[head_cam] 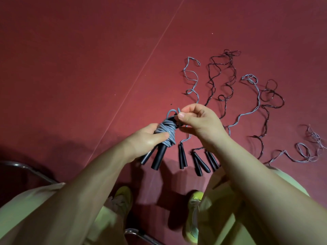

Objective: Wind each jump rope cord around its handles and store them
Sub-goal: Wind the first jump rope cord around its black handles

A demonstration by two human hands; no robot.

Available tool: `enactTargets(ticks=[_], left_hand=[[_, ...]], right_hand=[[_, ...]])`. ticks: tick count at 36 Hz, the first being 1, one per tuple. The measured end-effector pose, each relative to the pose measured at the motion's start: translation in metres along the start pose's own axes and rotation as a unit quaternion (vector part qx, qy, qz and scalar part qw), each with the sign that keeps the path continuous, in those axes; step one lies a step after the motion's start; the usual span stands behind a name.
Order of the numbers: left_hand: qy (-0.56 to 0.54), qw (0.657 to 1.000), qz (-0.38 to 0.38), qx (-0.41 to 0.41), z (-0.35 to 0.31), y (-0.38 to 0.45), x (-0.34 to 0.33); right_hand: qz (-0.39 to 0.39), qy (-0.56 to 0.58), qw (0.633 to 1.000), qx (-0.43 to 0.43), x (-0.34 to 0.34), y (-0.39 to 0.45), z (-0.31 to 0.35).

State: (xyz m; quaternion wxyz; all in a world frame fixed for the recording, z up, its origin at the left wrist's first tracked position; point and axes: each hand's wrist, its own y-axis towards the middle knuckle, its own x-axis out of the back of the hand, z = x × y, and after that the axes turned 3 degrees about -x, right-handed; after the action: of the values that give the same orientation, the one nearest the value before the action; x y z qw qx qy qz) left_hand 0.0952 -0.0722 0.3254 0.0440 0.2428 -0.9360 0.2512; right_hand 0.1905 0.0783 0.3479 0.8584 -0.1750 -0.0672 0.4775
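Observation:
My left hand (146, 138) grips a jump rope bundle (166, 131): grey cord wound tightly round two black handles (158, 157) that point down toward me. My right hand (200, 122) pinches the last loop of that grey cord (174, 111) at the top of the bundle. On the red floor beyond lie several unwound ropes, their black handle pairs (182, 157) (200, 162) (212, 160) in a row and their cords trailing away: a grey cord (192, 76), dark cords (224, 76) (270, 96) and another grey cord (254, 89).
A tangled grey cord (307, 149) lies at the right edge. My knees and yellow shoes (123, 197) are below. Metal chair legs (28, 169) (141, 235) show at left and bottom. A thin pale line (141, 71) crosses the red floor (70, 68).

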Motion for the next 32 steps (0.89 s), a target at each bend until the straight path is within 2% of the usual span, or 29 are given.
enactTargets(ticks=[5, 13, 20, 23, 27, 32], left_hand=[[-0.043, 0.999, -0.029, 0.001, -0.004, 0.001, 0.003], [-0.069, 0.997, -0.029, 0.016, -0.004, 0.0, -0.002], [-0.01, 1.0, -0.018, 0.009, -0.002, 0.001, -0.004], [0.011, 1.0, -0.022, 0.005, 0.002, 0.001, -0.003], [0.059, 0.998, 0.001, -0.036, 0.001, -0.002, -0.006], [0.085, 0.995, 0.034, -0.047, 0.001, -0.004, -0.005]], right_hand=[[-0.015, -0.092, 0.994, 0.051, 0.0, 0.002, -0.005], [-0.047, -0.185, 0.978, 0.08, 0.001, 0.002, -0.005], [-0.061, -0.295, 0.95, 0.084, 0.005, 0.005, -0.008], [-0.043, -0.319, 0.944, 0.074, 0.006, 0.006, -0.01], [-0.033, -0.336, 0.939, 0.065, 0.006, 0.006, -0.011], [-0.028, -0.354, 0.933, 0.057, 0.006, 0.006, -0.012]])
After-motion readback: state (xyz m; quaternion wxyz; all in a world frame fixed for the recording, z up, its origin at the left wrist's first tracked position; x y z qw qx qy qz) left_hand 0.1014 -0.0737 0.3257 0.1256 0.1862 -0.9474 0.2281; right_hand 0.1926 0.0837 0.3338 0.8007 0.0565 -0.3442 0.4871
